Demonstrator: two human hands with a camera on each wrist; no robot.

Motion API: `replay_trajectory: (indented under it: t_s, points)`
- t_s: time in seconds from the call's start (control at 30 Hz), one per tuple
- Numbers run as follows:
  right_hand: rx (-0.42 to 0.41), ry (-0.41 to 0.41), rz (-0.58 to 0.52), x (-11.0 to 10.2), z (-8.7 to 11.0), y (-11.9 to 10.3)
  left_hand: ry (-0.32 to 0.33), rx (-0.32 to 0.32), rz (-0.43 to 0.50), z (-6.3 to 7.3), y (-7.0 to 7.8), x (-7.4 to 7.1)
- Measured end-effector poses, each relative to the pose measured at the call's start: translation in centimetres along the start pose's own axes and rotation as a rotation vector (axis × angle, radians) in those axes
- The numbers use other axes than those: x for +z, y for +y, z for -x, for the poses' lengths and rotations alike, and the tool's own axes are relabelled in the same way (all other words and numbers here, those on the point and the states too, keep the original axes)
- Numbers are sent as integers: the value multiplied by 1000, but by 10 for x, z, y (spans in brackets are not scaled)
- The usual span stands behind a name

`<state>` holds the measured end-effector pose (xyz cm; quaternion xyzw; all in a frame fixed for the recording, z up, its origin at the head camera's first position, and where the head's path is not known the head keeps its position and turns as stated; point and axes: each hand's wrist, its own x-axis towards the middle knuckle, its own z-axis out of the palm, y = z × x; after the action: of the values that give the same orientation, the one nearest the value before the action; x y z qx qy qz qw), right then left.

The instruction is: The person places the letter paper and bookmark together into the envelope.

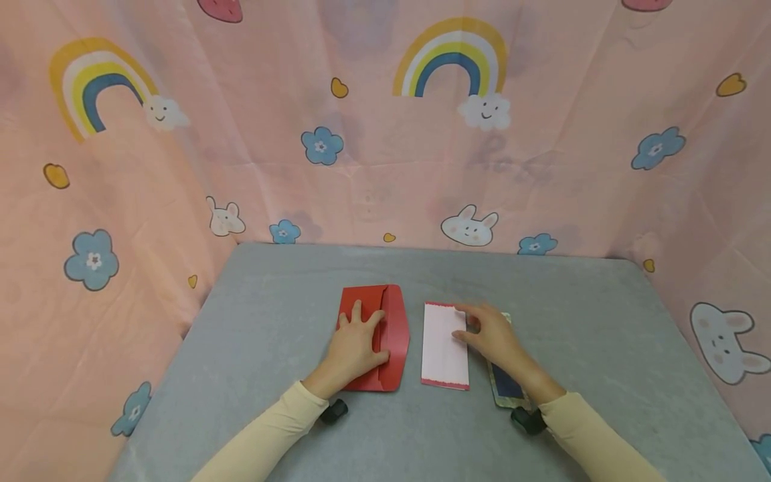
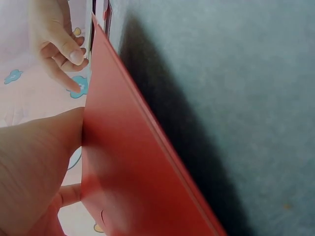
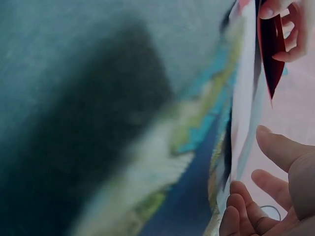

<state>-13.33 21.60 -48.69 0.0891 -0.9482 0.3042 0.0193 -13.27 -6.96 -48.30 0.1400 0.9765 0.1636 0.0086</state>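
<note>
Two hands down flat: your left hand presses the red envelope on the table, right hand fingers relaxed on the white card. Keep envelope pinned w/ flap open, slide card in straight.

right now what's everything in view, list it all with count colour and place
red paper envelope: one, red, flap open, flat on the table left of centre, under the left hand
pale pink paper sheet: one, pale pink with darker pink ends, right of the envelope
patterned card: one, dark blue with a green-yellow border, right of the pink sheet, partly under the right hand
grey table top: one, grey, bears it all
pink cartoon backdrop cloth: one, pink with rainbows, flowers, rabbits, behind and at both sides
left hand: one, fingers straight, presses the envelope
right hand: one, fingers touch the pink sheet's right edge
</note>
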Motion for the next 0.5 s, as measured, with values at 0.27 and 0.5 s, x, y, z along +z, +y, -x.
replay_trajectory:
  t_s: [0.27,0.5]
  points:
    - [10,-39,40,4,1,0,-1,1,-11,1,1,-1]
    - [15,-49,80,5,1,-1,7,9,-28,1,2,-1]
